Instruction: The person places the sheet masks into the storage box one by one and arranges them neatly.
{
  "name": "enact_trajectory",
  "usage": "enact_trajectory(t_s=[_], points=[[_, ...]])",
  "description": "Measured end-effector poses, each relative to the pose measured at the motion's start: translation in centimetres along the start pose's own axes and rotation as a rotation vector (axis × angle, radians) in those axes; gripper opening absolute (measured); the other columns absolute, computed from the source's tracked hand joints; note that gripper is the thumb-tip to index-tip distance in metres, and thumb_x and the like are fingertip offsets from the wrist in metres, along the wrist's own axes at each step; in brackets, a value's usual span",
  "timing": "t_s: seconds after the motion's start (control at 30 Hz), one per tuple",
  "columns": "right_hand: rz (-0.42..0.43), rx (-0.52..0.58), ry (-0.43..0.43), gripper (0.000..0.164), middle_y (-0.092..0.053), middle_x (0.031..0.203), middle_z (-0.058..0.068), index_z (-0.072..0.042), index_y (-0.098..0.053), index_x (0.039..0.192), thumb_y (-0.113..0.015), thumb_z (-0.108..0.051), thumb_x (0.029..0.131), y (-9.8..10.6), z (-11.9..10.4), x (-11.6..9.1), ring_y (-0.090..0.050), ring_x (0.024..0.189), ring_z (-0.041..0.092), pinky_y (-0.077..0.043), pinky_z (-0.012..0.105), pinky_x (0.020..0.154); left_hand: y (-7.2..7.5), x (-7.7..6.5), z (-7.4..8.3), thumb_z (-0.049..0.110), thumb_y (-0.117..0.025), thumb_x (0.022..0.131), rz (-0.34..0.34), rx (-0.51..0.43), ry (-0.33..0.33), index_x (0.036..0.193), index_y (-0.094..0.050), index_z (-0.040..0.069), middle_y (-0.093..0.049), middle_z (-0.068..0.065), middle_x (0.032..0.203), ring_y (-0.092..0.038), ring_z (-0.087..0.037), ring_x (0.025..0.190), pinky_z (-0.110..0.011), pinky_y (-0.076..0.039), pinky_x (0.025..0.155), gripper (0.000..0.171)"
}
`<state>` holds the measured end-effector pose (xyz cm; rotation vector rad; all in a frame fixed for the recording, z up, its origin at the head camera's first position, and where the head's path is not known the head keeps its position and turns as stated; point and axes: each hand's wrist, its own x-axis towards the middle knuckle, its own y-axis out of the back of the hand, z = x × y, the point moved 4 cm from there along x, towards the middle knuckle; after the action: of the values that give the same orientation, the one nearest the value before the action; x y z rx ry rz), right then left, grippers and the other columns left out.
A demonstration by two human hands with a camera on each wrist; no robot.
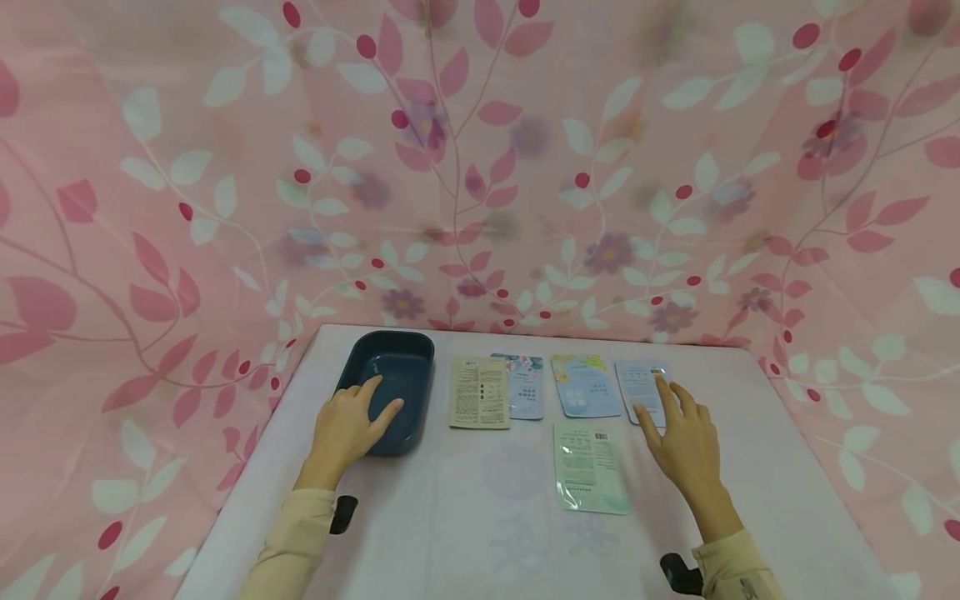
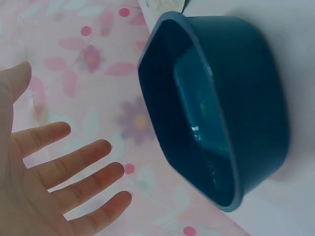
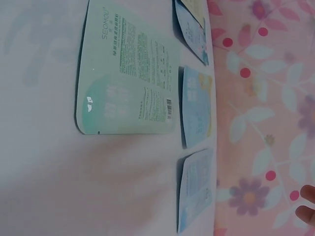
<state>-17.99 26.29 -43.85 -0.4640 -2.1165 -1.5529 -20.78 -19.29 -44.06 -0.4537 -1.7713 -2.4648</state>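
A dark blue rectangular basin stands at the table's left, its bare inside showing in the left wrist view too. Over its near left side hovers my left hand, fingers spread and nothing in them. My right hand is held over the rightmost light blue sachet, its fingers loosely extended and empty. Left of that sachet lies a blue sachet with a yellow top. Closer to me is a pale green sachet, printed with text and a barcode.
A beige printed sachet partly covers a blue floral one, just right of the basin. All lie on a white-covered table. Pink floral cloth hangs behind the table and along both sides.
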Motion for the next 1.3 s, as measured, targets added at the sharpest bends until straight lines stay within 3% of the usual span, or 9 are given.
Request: enact_trajectory(t_s=[0.43,0.73,1.03,1.3], points=[[-0.132,0.031,-0.137,0.055,-0.050,0.115,0.037,0.005,-0.045,0.131,-0.059,-0.029,0.091,-0.9,1.4,-2.0,-0.050,0.093,0.055,-0.044,0.062,0.069,-1.2,-2.3,-2.2,0.040,-0.063,0.087,-0.052,0.029,0.086,0.125,-0.055,0.002,-0.060,-0.028,0.114,-0.055,-0.045,0.103,-0.061,-0.043,0.081,0.054],[-0.221,0.029,-0.211,0.057,-0.048,0.114,0.039,0.005,-0.041,0.134,-0.053,-0.034,0.094,-1.8,2.1,-3.4,-0.050,0.098,0.056,-0.045,0.064,0.068,-1.5,-3.4,-3.7,0.030,-0.066,0.086,-0.071,0.020,0.112,0.124,-0.055,-0.001,-0.059,-0.029,0.114,-0.053,-0.045,0.107,-0.063,-0.041,0.082,0.050],[-0.306,0.058,-0.261,0.057,-0.051,0.110,0.042,0.009,-0.043,0.130,-0.052,-0.035,0.095,-2.4,2.7,-4.7,-0.054,0.092,0.056,-0.048,0.060,0.067,-2.2,-4.1,-4.7,0.009,-0.069,0.079,-0.091,-0.017,0.108,0.114,-0.062,-0.001,-0.062,-0.026,0.111,-0.056,-0.044,0.104,-0.061,-0.043,0.073,0.037],[-0.350,0.053,-0.294,0.057,-0.051,0.109,0.040,0.010,-0.041,0.130,-0.050,-0.035,0.095,-2.6,3.4,-5.4,-0.055,0.090,0.053,-0.049,0.056,0.064,-3.0,-4.7,-5.3,0.008,-0.072,0.076,-0.085,-0.032,0.119,0.110,-0.064,-0.002,-0.062,-0.028,0.107,-0.056,-0.043,0.103,-0.060,-0.044,0.073,0.036]])
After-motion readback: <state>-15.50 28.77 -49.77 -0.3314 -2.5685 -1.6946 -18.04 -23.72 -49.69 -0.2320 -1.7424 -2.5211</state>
